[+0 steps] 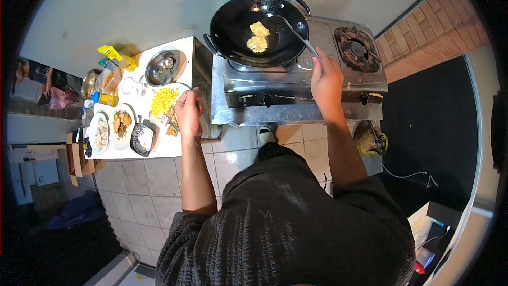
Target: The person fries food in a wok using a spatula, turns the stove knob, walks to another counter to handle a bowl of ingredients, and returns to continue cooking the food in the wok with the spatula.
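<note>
My right hand (327, 81) grips the handle of a black slotted spatula (299, 35), whose head is inside the black wok (230, 34), to the right of the food. Two yellowish fried pieces (258, 37) lie touching in the middle of the wok, which sits on the left side of the steel gas stove (264, 80). My left hand (189, 111) is closed near the right edge of the white table, over a plate with yellow corn-like bits (164, 100) and brown pieces; what it holds, if anything, is too small to tell.
The right burner (357, 48) holds no pan. On the white table (182, 47) stand a metal bowl (162, 68), a plate of brown food (123, 123), a white dish (99, 133), a small black pan (142, 137) and a yellow bottle (107, 99). Another person (45, 77) shows far left.
</note>
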Demonstrator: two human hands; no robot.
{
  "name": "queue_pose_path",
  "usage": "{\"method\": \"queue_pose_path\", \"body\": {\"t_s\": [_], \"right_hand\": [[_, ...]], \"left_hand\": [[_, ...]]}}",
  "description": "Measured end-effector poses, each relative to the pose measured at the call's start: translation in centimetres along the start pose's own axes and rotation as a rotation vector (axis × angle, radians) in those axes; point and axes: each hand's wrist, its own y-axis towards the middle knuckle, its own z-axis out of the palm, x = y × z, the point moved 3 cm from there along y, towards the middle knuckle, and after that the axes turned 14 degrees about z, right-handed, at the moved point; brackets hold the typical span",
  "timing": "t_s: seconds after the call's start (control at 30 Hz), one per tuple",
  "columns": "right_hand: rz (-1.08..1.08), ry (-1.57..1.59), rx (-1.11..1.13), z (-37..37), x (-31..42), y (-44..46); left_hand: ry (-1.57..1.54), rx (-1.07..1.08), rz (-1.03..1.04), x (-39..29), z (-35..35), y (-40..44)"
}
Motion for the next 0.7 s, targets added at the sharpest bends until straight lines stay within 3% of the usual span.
{"method": "queue_pose_path", "body": {"t_s": [0.27, 0.4, 0.5, 0.6, 0.67, 0.7], "right_hand": [[-0.052, 0.029, -0.092, 0.1, 3.8, -4.2], [0.141, 0.059, -0.030, 0.0, 4.6, -6.0], [0.263, 0.208, 0.007, -0.3, 4.0, -6.4], [0.239, 0.292, -0.038, -1.0, 2.7, -7.1], [0.428, 0.530, 0.178, -1.8, 3.0, -7.3], [0.264, 0.569, 0.122, -1.2, 2.3, -6.6]], "left_hand": [[0.003, 0.082, -0.042, -0.9, -5.6, -6.4], [0.032, 0.158, -0.020, 0.4, -6.2, -8.2], [0.031, 0.192, -0.012, 0.5, -6.0, -8.7], [0.019, 0.190, 0.035, 1.0, -5.1, -9.3], [0.012, 0.188, 0.002, 1.5, -4.9, -9.4], [0.025, 0.187, 0.001, 2.1, -4.6, -9.3]]}}
